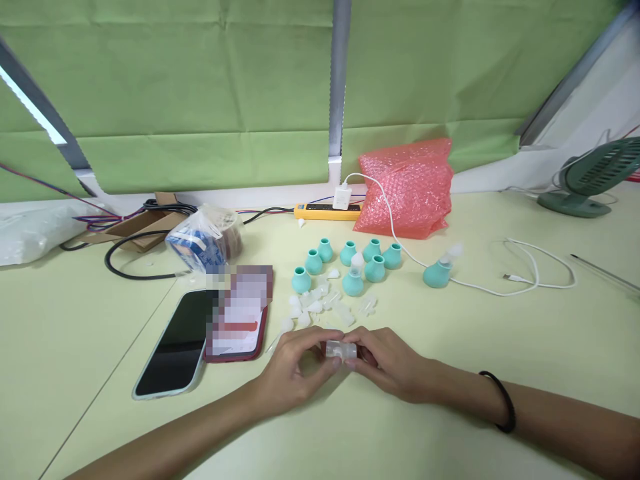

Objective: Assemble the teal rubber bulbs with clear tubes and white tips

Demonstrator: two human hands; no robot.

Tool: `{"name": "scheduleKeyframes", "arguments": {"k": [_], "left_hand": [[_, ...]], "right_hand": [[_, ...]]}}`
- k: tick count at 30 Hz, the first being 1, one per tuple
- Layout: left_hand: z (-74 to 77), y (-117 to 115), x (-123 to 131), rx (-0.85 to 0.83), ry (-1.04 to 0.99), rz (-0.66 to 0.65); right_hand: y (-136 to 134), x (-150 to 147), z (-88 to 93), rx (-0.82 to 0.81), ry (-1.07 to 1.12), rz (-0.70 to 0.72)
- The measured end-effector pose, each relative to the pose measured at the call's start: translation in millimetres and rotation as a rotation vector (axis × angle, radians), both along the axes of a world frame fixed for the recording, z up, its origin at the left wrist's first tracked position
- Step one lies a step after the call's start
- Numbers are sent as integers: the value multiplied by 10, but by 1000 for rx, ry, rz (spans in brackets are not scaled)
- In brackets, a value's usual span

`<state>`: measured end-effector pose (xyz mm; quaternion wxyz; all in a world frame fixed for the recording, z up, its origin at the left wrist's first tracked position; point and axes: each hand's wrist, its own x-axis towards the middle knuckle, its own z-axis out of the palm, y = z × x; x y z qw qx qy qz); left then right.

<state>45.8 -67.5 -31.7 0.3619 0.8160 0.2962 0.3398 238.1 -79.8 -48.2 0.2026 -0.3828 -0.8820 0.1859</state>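
Observation:
Between my two hands, low over the table, is a small clear plastic tube [341, 350] lying sideways. My left hand [299, 367] pinches its left end between thumb and fingers. At its right end, the fingertips of my right hand [387, 363] are closed on it too. Just beyond lie several loose translucent plastic parts [320, 300] in a scattered pile. Behind them stand several turquoise squeeze bulbs [375, 268] with open necks. One turquoise bulb [353, 283] carries a clear piece with a white tip. Another bulb [437, 274], farther right, leans with a clear tip fitted.
Two phones, one dark-screened [173, 347] and one red-cased [237, 320], lie left of my hands. Farther back are a bagged bundle [197, 240], a yellow power strip [325, 212] and a pink bubble-wrap bag [405, 190]. A white cable [500, 292] and a green fan [575, 200] are at right.

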Motion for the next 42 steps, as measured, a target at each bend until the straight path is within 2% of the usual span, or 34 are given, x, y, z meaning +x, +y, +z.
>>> {"name": "scheduleKeyframes", "arguments": {"k": [5,18,26,35,42], "left_hand": [[-9,11,-11,-10,-15,-61],[-18,16,-25,-3,14,-45],[-15,-9,-18,-58,-39,-76],[-52,12,-1,-265,-112,-74],[-72,-21,9,-226,-110,-28]], "right_hand": [[3,1,-30,10,3,-5],[9,-9,-23,59,-47,-4],[-12,-24,-59,125,-59,20],[-21,-5,-83,202,-27,71],[-25,17,-49,139,-55,114]]}}
